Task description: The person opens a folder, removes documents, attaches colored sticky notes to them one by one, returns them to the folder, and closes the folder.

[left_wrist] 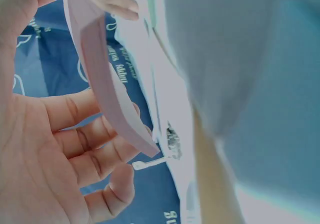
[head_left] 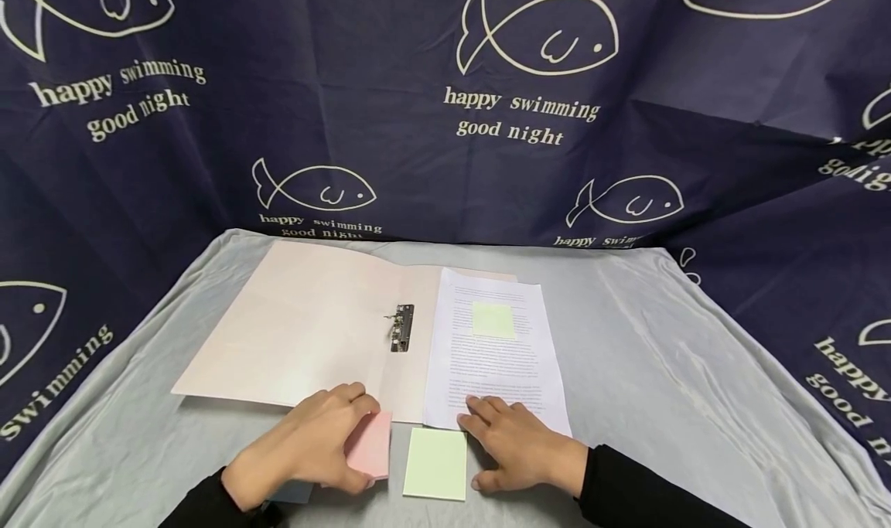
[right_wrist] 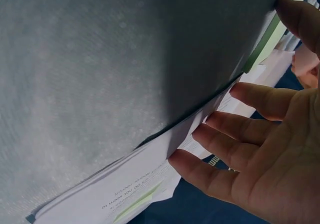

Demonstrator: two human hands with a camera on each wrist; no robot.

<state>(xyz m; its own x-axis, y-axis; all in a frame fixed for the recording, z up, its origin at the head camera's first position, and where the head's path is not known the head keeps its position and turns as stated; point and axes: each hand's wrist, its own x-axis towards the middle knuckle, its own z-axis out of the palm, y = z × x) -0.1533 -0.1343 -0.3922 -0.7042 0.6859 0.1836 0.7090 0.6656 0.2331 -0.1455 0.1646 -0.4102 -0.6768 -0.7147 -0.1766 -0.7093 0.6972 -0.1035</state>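
My left hand grips a pink sticky note pad between thumb and fingers. The left wrist view shows that pad tilted and slightly bowed, its thick edge facing the camera. My right hand is spread over the lower end of the printed sheets, fingertips at the paper. Its thumb lies beside a light green sticky note pad, which is on the cloth between both hands. A single green sticky note lies on the upper part of the top sheet.
An open pale pink file folder with a metal clip lies behind the hands; the sheets overlap its right side. Part of a blue-grey flat item shows under the left wrist. A grey cloth covers the table, before a navy fish-print curtain.
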